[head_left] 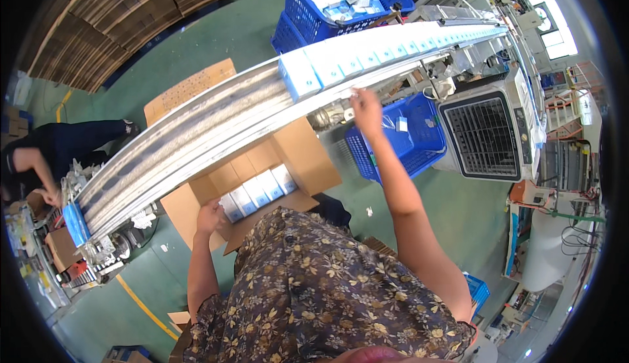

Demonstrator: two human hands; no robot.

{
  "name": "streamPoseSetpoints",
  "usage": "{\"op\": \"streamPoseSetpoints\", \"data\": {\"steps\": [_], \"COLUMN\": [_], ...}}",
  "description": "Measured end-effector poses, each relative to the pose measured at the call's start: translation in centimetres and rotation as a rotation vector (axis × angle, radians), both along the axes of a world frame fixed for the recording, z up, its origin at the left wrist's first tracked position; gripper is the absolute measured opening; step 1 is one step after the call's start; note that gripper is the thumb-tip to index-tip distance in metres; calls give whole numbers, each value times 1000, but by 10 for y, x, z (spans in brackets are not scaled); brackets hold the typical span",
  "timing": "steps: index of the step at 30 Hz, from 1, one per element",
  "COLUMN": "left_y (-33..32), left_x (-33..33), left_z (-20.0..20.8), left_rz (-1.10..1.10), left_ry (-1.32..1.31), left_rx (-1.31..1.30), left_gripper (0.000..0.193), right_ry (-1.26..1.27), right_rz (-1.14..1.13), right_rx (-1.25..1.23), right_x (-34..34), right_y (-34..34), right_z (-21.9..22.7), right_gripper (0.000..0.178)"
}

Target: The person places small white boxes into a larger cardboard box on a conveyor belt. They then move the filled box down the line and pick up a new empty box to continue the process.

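- Far left: a co-worker (pixel 33 160) in dark clothing, one bare forearm reaching down beside the end of the conveyor.
- Upper left: stacked flat brown cardboard (pixel 124 19).
- Left to centre: the conveyor (pixel 190 127), running obliquely to the upper right; its near stretch of belt is bare.
- Left of centre: the left hand (pixel 208 217), fingers partly bent, at the left side of the open carton (pixel 304 153) and just beside the first packed box; whether it pinches the flap or the box cannot be told.
- Centre: the packed boxes (pixel 257 192), small, white and blue, set side by side in a row inside the carton.
- Above centre: the line of boxes (pixel 304 75), similar in colour, on the conveyor.
- Right of centre: the right hand (pixel 368 109), half curled near the conveyor's edge, with no object discernible in it; whether the fingertips meet cannot be told.
- Right: a blue basket (pixel 360 156), then a grille-fronted cooler (pixel 481 133).
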State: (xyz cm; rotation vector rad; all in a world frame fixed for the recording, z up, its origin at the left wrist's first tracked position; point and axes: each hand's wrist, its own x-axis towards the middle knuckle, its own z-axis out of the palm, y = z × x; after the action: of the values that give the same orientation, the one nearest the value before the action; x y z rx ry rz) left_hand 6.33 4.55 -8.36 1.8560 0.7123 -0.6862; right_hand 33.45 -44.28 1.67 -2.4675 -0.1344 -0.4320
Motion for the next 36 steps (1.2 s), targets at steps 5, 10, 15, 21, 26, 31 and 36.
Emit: {"op": "streamPoseSetpoints", "data": {"steps": [5, 10, 15, 21, 26, 31, 36], "left_y": [-45, -85, -66, -53, 16, 15, -9], "left_x": [59, 151, 216, 225, 172, 86, -12], "left_z": [51, 123, 111, 142, 144, 258, 228], "left_rz": [-203, -159, 39, -56, 236, 404, 422], "left_ry": [-441, -833, -754, -429, -644, -993, -1577], "left_rx": [82, 141, -99, 570, 514, 553, 741], "left_gripper": [28, 20, 29, 92, 93, 107, 93], "right_ry": [-86, 76, 375, 336, 278, -40, -265], "right_rz": [-153, -150, -92, 181, 247, 314, 172], "right_rx": [-470, -616, -414, -116, 146, 347, 437], "right_x": [124, 153, 156, 85, 29, -60, -191], "right_y": [-51, -17, 5, 129, 210, 210, 197], "right_z": [28, 41, 42, 20, 47, 137, 112], "right_gripper": [35, 82, 103, 92, 84, 80, 60]}}
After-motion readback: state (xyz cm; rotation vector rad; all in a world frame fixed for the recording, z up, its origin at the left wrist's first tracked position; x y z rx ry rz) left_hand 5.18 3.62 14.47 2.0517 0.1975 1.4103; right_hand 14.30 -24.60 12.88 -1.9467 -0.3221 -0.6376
